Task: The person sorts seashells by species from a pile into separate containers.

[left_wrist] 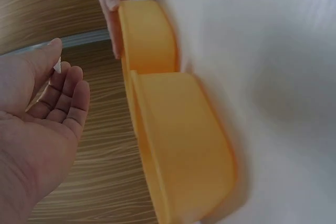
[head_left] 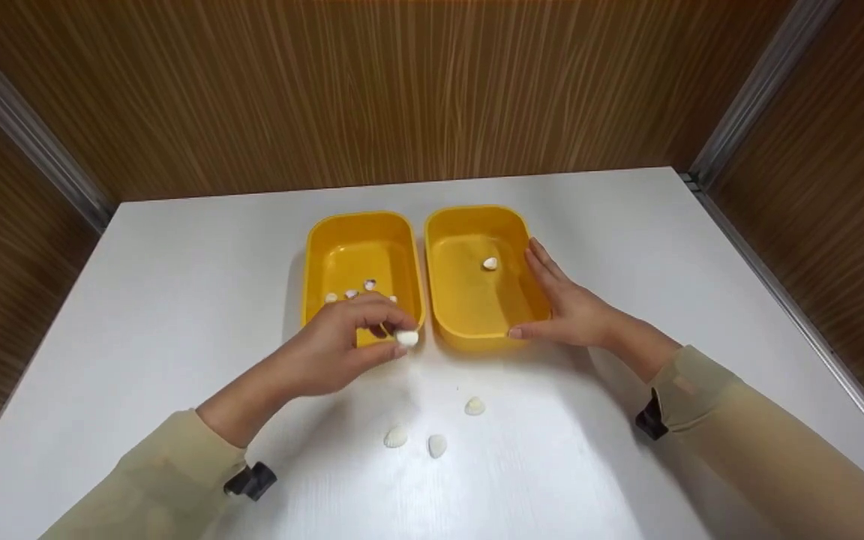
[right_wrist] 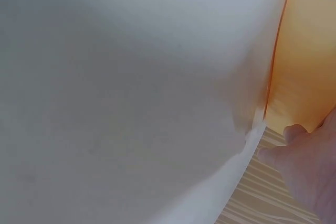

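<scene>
My left hand (head_left: 346, 341) pinches a white seashell (head_left: 407, 338) between thumb and fingertips, over the near right corner of the left yellow bin (head_left: 312, 255). In the left wrist view only a sliver of that shell shows beside the thumb. Several small shells (head_left: 370, 284) lie in the left bin, partly hidden by the hand. My right hand (head_left: 571, 307) rests against the right yellow bin (head_left: 469, 336), straight fingers along its right side and thumb at the near rim. Inside this bin lies one white shell (head_left: 490, 263).
Three pale shells lie on the white table (head_left: 199, 300) in front of the bins: a round one (head_left: 475, 406), a ribbed one (head_left: 396, 436) and a smooth one (head_left: 437, 445). The bins stand side by side. Wood-grain panels (head_left: 402, 90) close off the back and sides.
</scene>
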Tool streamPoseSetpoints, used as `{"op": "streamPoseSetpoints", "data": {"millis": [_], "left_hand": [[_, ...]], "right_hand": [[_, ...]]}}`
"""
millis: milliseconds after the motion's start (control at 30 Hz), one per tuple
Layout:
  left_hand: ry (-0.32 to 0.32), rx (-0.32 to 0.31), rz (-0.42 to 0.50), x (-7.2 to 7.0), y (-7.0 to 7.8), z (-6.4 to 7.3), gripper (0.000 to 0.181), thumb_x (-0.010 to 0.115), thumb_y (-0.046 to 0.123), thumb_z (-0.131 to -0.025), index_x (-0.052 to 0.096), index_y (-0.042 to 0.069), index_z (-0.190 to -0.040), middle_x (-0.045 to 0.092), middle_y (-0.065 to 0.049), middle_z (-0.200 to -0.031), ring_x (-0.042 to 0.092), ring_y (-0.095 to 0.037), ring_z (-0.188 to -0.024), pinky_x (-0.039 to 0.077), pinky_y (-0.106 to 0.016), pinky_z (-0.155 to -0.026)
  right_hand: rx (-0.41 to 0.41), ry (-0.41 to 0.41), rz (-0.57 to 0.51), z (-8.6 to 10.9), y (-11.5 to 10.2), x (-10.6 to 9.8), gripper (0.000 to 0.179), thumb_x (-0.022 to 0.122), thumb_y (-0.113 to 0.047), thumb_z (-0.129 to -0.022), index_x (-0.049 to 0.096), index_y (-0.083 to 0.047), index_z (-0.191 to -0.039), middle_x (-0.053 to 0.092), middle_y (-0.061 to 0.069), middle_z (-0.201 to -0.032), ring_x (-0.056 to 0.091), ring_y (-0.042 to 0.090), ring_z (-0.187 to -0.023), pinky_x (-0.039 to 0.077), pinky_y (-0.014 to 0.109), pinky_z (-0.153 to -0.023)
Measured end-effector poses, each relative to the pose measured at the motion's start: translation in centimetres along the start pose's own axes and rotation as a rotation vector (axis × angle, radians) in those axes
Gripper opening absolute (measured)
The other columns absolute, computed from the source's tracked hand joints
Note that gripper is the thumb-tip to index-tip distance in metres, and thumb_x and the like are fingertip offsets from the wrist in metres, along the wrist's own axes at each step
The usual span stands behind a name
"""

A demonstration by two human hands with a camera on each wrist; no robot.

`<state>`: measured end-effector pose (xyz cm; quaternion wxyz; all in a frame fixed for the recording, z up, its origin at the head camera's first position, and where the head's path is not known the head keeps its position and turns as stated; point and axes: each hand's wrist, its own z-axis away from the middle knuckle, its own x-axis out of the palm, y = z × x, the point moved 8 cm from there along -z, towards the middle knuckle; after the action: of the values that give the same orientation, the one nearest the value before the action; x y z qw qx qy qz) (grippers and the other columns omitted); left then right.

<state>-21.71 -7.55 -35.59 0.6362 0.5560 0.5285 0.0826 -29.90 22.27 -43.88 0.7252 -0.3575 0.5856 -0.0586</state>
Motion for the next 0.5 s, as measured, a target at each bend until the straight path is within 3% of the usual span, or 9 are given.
{"op": "streamPoseSetpoints", "data": {"millis": [267, 500], "left_hand": [[0.046, 0.061, -0.025, -1.2, 1.5, -3.3, 0.016, 0.076, 0.011, -0.1, 0.077, 0.009, -0.116, 0.071, 0.002, -0.114, 0.064, -0.017, -0.103, 0.056, -0.039, -0.097], [0.075, -0.009, -0.018, -1.8, 1.2, -6.4, 0.02, 0.075, 0.013, -0.101, 0.077, 0.009, -0.12, 0.069, 0.0, -0.116, 0.063, -0.02, -0.108, 0.054, -0.036, -0.101]], "right_hand": [[0.008, -0.005, -0.012, 0.0, 0.1, 0.1, 0.133, 0.082, -0.067, -0.083, -0.004, -0.016, -0.171, -0.02, -0.013, -0.176, 0.003, 0.029, -0.164, 0.018, 0.058, -0.128], [0.012, -0.004, -0.018, -0.1, 0.2, 0.1, 0.133, 0.082, -0.066, -0.083, -0.004, -0.017, -0.171, -0.019, -0.012, -0.176, 0.005, 0.032, -0.163, 0.02, 0.058, -0.127]]}}
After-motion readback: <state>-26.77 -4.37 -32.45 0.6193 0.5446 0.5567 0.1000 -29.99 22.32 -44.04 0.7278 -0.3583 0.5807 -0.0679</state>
